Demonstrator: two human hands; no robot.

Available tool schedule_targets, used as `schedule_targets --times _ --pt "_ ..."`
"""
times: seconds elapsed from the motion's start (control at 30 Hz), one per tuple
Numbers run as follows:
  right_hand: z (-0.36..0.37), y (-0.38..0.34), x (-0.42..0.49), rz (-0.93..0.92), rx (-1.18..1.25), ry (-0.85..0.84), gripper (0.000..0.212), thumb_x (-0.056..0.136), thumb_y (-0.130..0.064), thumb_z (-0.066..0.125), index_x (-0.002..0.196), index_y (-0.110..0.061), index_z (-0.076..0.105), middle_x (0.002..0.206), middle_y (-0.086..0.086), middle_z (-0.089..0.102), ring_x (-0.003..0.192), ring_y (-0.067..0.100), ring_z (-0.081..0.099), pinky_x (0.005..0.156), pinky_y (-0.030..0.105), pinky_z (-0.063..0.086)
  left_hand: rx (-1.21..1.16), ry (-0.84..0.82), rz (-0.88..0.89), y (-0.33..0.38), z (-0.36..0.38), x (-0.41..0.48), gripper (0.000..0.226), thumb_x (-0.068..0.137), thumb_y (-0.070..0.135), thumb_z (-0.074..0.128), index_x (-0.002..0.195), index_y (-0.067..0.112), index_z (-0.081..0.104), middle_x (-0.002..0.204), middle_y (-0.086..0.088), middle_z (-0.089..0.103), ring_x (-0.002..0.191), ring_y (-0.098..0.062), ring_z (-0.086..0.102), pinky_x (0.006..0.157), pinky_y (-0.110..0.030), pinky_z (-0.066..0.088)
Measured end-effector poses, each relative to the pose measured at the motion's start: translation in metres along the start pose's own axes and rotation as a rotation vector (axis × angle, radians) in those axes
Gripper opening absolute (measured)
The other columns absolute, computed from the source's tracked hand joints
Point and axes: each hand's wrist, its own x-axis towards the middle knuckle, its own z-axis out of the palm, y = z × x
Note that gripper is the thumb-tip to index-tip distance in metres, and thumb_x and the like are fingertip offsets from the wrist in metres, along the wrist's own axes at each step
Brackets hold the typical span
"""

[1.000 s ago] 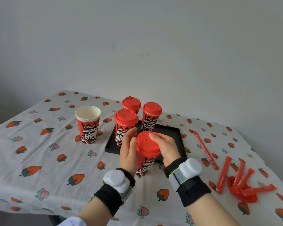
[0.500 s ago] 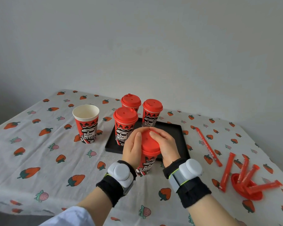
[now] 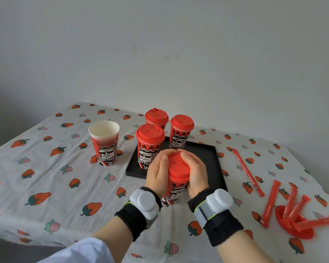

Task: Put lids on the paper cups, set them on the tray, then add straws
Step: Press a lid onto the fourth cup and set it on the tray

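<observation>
A red paper cup (image 3: 174, 192) with a king print stands on the tablecloth just in front of the black tray (image 3: 215, 166). A red lid (image 3: 177, 165) sits on its top. My left hand (image 3: 157, 172) wraps the lid's left side and my right hand (image 3: 196, 171) wraps its right side, thumbs on top. Three lidded cups (image 3: 149, 143) (image 3: 156, 117) (image 3: 180, 131) stand on the tray's left part. One cup without a lid (image 3: 104, 143) stands left of the tray.
Several red wrapped straws (image 3: 270, 202) lie at the right, some across a spare red lid (image 3: 296, 223). One long straw (image 3: 247, 171) lies alone beside the tray. The strawberry-print cloth (image 3: 46, 177) covers the table; its front edge is near my forearms.
Both hands closed in tighter around the lid on the near cup, thumbs coming over its top. The cup stayed in place in front of the tray.
</observation>
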Motion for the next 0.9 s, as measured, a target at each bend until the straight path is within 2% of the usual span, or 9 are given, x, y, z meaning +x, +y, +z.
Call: schedule_targets --times 0.1,0.2,0.33,0.5,0.67,0.73,0.8,0.83,0.9 --pt "-0.001 -0.003 -0.003 0.015 -0.008 -0.006 0.014 0.084 -0.026 0.063 0.091 -0.017 0.072 0.104 0.011 0.069 0.101 0.028 0.063 0.091 0.043 0.052 0.002 -0.009 -0.022 0.001 0.000 0.000 0.035 0.093 0.042 0.029 0.103 0.038 0.062 0.106 0.011 0.066 0.105 -0.011 0.060 0.091 -0.023 0.046" --pt "-0.003 -0.006 -0.005 0.056 -0.068 -0.054 0.023 0.079 -0.043 0.063 0.089 -0.025 0.072 0.103 0.005 0.070 0.098 0.022 0.065 0.087 0.039 0.053 0.037 -0.037 -0.038 0.001 -0.003 -0.001 0.035 0.093 0.044 0.028 0.103 0.043 0.061 0.107 0.018 0.065 0.105 -0.005 0.058 0.089 -0.016 0.044" --pt "-0.014 -0.003 -0.009 0.057 -0.223 -0.140 0.039 0.076 -0.069 0.040 0.087 -0.044 0.068 0.100 -0.010 0.068 0.096 0.008 0.063 0.079 0.027 0.050 0.085 -0.072 -0.063 0.003 -0.007 0.000 0.035 0.093 0.045 0.026 0.105 0.044 0.059 0.108 0.020 0.064 0.108 -0.002 0.057 0.091 -0.016 0.044" --pt "-0.015 0.005 -0.010 0.044 -0.207 -0.087 0.042 0.092 -0.056 0.028 0.077 -0.053 0.068 0.102 -0.009 0.065 0.101 0.012 0.060 0.090 0.033 0.048 0.088 -0.086 -0.075 0.006 -0.007 -0.001 0.033 0.094 0.039 0.027 0.104 0.042 0.059 0.111 0.012 0.063 0.108 -0.003 0.057 0.092 -0.019 0.044" --pt "-0.024 0.005 -0.014 0.130 -0.089 -0.224 0.042 0.092 -0.056 0.029 0.108 -0.036 0.062 0.124 0.005 0.061 0.114 0.019 0.056 0.102 0.041 0.044 0.087 -0.147 -0.143 0.013 -0.012 0.000 0.032 0.092 0.041 0.029 0.101 0.047 0.059 0.112 0.017 0.062 0.108 0.002 0.055 0.095 -0.024 0.042" --pt "-0.029 0.005 -0.019 0.102 -0.016 -0.336 0.054 0.082 -0.064 0.037 0.123 -0.032 0.052 0.132 0.005 0.055 0.119 0.018 0.053 0.102 0.036 0.042 0.096 -0.176 -0.166 0.018 -0.015 0.002 0.034 0.093 0.042 0.029 0.111 0.040 0.058 0.118 0.011 0.061 0.113 -0.002 0.054 0.100 -0.027 0.041" --pt "-0.033 0.009 -0.023 0.035 -0.077 -0.378 0.079 0.067 -0.066 0.064 0.133 -0.030 0.038 0.131 0.000 0.052 0.120 0.014 0.051 0.101 0.030 0.042 0.110 -0.167 -0.202 0.017 -0.016 0.004 0.038 0.098 0.041 0.030 0.130 0.028 0.048 0.131 0.002 0.054 0.122 -0.011 0.049 0.107 -0.031 0.036" --pt "-0.034 0.012 -0.026 -0.012 -0.175 -0.378 0.088 0.062 -0.054 0.076 0.135 -0.031 0.032 0.128 -0.004 0.052 0.119 0.010 0.050 0.098 0.022 0.043 0.098 -0.136 -0.236 0.016 -0.016 0.002 0.042 0.098 0.041 0.030 0.135 0.024 0.042 0.135 -0.001 0.050 0.125 -0.013 0.045 0.108 -0.030 0.034" --pt "-0.033 0.024 -0.032 -0.076 -0.362 -0.351 0.090 0.064 -0.026 0.083 0.134 -0.034 0.026 0.123 -0.012 0.052 0.116 0.003 0.051 0.087 0.008 0.044 0.109 -0.080 -0.241 0.011 -0.017 -0.007 0.044 0.097 0.039 0.028 0.132 0.017 0.044 0.131 -0.004 0.051 0.123 -0.015 0.046 0.103 -0.020 0.035"
